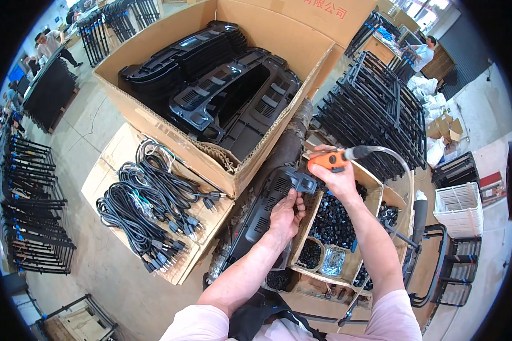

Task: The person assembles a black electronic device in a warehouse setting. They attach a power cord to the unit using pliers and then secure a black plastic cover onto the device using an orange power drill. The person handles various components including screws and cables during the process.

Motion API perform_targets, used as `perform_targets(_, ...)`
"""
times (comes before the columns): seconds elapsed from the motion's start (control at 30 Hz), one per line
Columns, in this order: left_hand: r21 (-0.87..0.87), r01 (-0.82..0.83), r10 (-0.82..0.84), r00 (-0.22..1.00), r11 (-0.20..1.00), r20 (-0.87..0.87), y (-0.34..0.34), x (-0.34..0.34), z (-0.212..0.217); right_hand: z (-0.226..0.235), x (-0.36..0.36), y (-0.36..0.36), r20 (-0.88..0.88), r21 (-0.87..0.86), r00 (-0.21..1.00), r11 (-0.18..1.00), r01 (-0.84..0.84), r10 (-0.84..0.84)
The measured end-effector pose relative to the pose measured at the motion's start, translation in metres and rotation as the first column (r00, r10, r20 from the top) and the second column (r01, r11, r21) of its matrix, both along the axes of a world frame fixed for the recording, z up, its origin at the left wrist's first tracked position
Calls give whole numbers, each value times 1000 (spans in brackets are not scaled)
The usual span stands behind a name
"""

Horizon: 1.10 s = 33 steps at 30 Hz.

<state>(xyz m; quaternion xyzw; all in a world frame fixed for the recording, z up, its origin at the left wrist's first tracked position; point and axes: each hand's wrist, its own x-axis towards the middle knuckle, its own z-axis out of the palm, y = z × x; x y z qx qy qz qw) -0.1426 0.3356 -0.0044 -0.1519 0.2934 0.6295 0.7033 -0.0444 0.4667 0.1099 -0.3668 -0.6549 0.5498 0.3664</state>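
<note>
While both hands grip: left hand on black panel, right hand around orange screwdriver.

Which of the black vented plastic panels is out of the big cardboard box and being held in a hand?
The single vented panel gripped by the left hand, below the big cardboard box's corner. The other panels lie stacked inside that box, untouched.
</note>
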Motion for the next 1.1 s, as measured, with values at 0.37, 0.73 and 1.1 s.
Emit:
perform_targets(0.37, -71, -216, 227, 902, 974, 368, 15, -24, 7, 43, -4, -44, 28, -80, 995, 993, -93, 95)
perform_targets(0.73, -15, -198, 190, 912, 980, 364, 7, -38, 9, 49, -18, -57, 80, -54, 990, 992, -115, 119)
perform_targets(1.1, -6, -131, 128, 960, 991, 250, -16, -20, 22, 24, -48, -48, 47, -48, 994, 994, -98, 101)
